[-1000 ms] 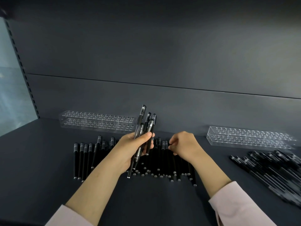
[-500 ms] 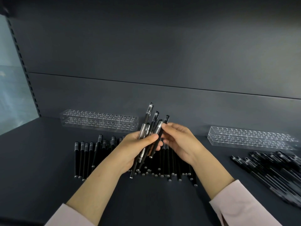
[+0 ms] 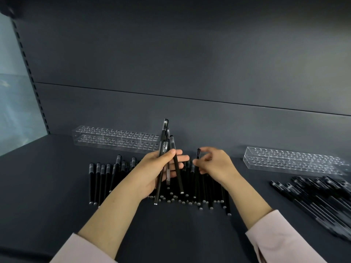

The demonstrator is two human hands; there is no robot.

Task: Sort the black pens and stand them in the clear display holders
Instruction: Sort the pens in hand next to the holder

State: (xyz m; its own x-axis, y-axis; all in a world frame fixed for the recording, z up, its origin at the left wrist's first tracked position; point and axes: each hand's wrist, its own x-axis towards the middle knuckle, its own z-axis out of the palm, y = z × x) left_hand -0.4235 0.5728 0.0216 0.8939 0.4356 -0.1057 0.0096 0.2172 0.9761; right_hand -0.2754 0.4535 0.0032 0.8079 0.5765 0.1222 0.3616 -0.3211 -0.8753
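My left hand (image 3: 157, 169) grips a small bundle of black pens (image 3: 164, 143), held upright above the shelf with their caps up. Just to its right, my right hand (image 3: 215, 164) pinches a single black pen (image 3: 198, 154) near its top; this pen stands nearly upright and apart from the bundle. Under both hands a row of black pens (image 3: 100, 179) lies side by side on the dark shelf. Another heap of black pens (image 3: 322, 194) lies at the right. Two clear display holders with empty holes stand at the back, one on the left (image 3: 117, 139) and one on the right (image 3: 292, 160).
The dark shelf (image 3: 47, 186) ends at a grey back wall (image 3: 171, 73). A slotted upright and a glass pane (image 3: 17, 111) close the left side. Pale sleeves cover both of my forearms near the bottom edge.
My right hand rose from the row of pens to the bundle, then drew back to the right with one pen pinched in it. My left hand tilted the bundle more upright.
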